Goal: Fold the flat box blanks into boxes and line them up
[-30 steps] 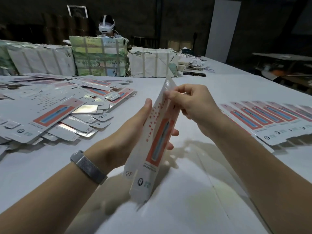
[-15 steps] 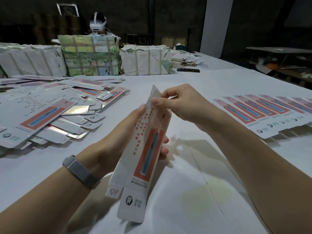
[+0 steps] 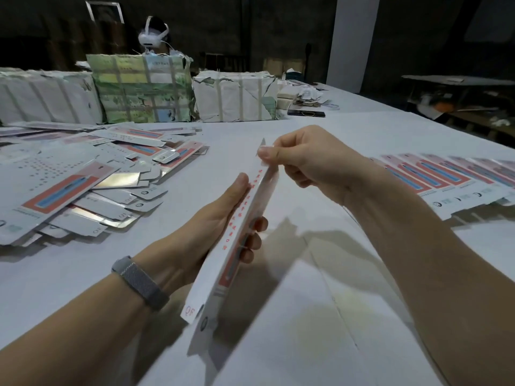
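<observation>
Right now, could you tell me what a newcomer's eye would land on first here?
Probably the long white box held up mid-table: the left hand holds its side while the right hand pinches its top flap. Next, the loose heap of flat blanks at left, and the neat row of boxes at right.

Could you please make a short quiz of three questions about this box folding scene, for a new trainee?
1. True or false: the right hand pinches the top flap of the box blank.
2. Which hand cradles the blank's long body? A) the left hand B) the right hand C) neither hand
3. Fill in: the row of finished boxes lies on the table to the person's ____, and the loose pile of flat blanks lies opposite.

Key: 1 true; 2 A; 3 right.
</observation>
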Demonstrator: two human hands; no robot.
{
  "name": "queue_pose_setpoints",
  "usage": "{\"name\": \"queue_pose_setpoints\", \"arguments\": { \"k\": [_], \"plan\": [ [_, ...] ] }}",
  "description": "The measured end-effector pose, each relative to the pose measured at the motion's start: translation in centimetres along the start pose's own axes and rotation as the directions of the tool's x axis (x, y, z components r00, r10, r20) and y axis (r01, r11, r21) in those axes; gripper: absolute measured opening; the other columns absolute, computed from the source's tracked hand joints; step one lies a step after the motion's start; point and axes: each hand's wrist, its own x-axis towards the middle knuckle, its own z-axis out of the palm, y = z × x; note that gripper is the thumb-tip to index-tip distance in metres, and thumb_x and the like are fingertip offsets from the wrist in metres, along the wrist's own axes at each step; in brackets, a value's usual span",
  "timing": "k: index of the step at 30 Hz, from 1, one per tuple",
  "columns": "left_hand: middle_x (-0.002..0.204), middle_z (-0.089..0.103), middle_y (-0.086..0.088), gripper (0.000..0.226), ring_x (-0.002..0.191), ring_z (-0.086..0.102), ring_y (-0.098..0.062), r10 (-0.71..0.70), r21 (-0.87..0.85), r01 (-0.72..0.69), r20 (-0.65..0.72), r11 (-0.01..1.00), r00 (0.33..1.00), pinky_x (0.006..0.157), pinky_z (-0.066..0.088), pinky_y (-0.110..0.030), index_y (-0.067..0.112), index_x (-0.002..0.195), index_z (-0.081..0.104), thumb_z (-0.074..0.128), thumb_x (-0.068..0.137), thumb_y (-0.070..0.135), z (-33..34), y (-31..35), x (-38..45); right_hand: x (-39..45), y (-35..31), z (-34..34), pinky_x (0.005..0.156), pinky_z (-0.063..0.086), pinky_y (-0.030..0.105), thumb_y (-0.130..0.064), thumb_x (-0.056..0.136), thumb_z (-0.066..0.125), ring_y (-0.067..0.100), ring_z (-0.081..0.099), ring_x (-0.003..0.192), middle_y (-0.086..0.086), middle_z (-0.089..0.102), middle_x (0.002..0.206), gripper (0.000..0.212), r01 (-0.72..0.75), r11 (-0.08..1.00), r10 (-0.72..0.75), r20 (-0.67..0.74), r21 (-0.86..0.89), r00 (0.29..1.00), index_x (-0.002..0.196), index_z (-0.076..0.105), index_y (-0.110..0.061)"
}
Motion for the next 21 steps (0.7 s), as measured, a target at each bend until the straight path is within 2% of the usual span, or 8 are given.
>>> {"name": "queue_pose_setpoints", "arguments": {
  "k": [5, 7, 9, 12, 14, 16, 18, 21],
  "plan": [
    [0.079, 0.06, -0.005, 0.08, 0.059, 0.057, -0.016, 0.14, -0.19, -0.13, 0.043, 0.973, 0.989, 0.052, 0.051, -0.025, 0.016, 0.114, 0.063, 0.086, 0.057, 0.067, -0.7, 0.4, -0.3, 0.4, 0.7, 1.7, 0.042, 0.022, 0.021, -0.038, 0.086, 0.074, 0.011, 0.028, 0.049, -0.009, 0.037, 0.056, 0.026, 0.098, 0.985, -0.079, -0.136, 0.145, 0.988, 0.086, 0.056, -0.02],
    [0.082, 0.065, -0.01, 0.063, 0.065, 0.065, -0.021, 0.181, -0.249, -0.172, 0.013, 0.953, 0.983, 0.059, 0.057, -0.03, 0.012, 0.108, 0.072, 0.076, 0.072, 0.064, -0.8, 0.8, -0.5, 0.5, 1.0, 2.5, 0.043, 0.027, 0.021, -0.041, 0.089, 0.07, 0.011, 0.038, 0.054, -0.003, 0.046, 0.07, 0.028, 0.048, 0.991, -0.034, -0.115, 0.126, 0.993, 0.104, 0.055, -0.022],
    [0.086, 0.073, -0.011, 0.052, 0.072, 0.072, -0.024, 0.206, -0.177, -0.219, -0.092, 0.96, 0.974, 0.065, 0.061, -0.033, 0.016, 0.097, 0.081, 0.06, 0.085, 0.062, -1.0, 0.9, -0.6, 0.3, 1.4, 3.7, 0.049, 0.037, 0.021, -0.04, 0.094, 0.064, 0.009, 0.051, 0.063, 0.002, 0.055, 0.088, 0.034, 0.04, 0.995, -0.035, -0.062, 0.091, 0.997, 0.121, 0.051, -0.025],
    [0.093, 0.077, -0.005, 0.049, 0.079, 0.075, -0.02, 0.274, -0.057, -0.288, -0.18, 0.956, 0.945, 0.066, 0.061, -0.033, 0.031, 0.096, 0.082, 0.049, 0.085, 0.065, -1.0, 1.0, -0.5, -0.2, 1.7, 5.6, 0.055, 0.051, 0.02, -0.032, 0.099, 0.058, 0.004, 0.065, 0.068, 0.005, 0.059, 0.099, 0.034, 0.14, 0.984, -0.139, -0.016, 0.112, 0.99, 0.13, 0.047, -0.037],
    [0.106, 0.077, -0.005, 0.051, 0.092, 0.076, -0.025, 0.314, -0.004, -0.323, -0.224, 0.946, 0.923, 0.073, 0.063, -0.039, 0.036, 0.103, 0.08, 0.056, 0.077, 0.072, -0.5, 0.9, -0.3, -0.5, 2.0, 6.9, 0.074, 0.06, 0.026, -0.035, 0.102, 0.049, 0.007, 0.07, 0.089, 0.001, 0.063, 0.112, 0.041, 0.174, 0.973, -0.175, -0.008, 0.15, 0.985, 0.138, 0.037, -0.051],
    [0.106, 0.077, -0.007, 0.064, 0.095, 0.076, -0.027, 0.411, 0.073, -0.412, -0.343, 0.908, 0.845, 0.075, 0.063, -0.041, 0.029, 0.117, 0.069, 0.068, 0.072, 0.075, -0.1, 0.6, 0.1, -0.6, 2.4, 7.9, 0.091, 0.055, 0.023, -0.034, 0.105, 0.041, 0.004, 0.064, 0.109, -0.016, 0.06, 0.124, 0.054, 0.193, 0.958, -0.195, -0.012, 0.212, 0.981, 0.153, 0.019, -0.046],
    [0.102, 0.074, -0.008, 0.063, 0.083, 0.076, -0.021, 0.554, 0.205, -0.522, -0.443, 0.828, 0.705, 0.065, 0.061, -0.031, 0.033, 0.117, 0.05, 0.074, 0.072, 0.07, -0.2, 0.2, 0.4, -0.8, 2.4, 8.3, 0.087, 0.054, 0.017, -0.033, 0.107, 0.036, 0.001, 0.062, 0.112, -0.026, 0.056, 0.128, 0.056, 0.207, 0.94, -0.211, -0.015, 0.272, 0.977, 0.154, 0.008, -0.049],
    [0.103, 0.065, 0.01, 0.04, 0.082, 0.073, -0.014, 0.752, 0.521, -0.546, -0.39, 0.656, 0.531, 0.062, 0.058, -0.025, 0.057, 0.112, 0.038, 0.063, 0.081, 0.061, -0.6, 0.3, 0.3, -1.2, 2.4, 8.6, 0.084, 0.056, 0.021, -0.036, 0.107, 0.033, 0.002, 0.064, 0.109, -0.029, 0.058, 0.125, 0.05, 0.22, 0.907, -0.232, -0.01, 0.359, 0.973, 0.148, 0.016, -0.058]
  ]
}}
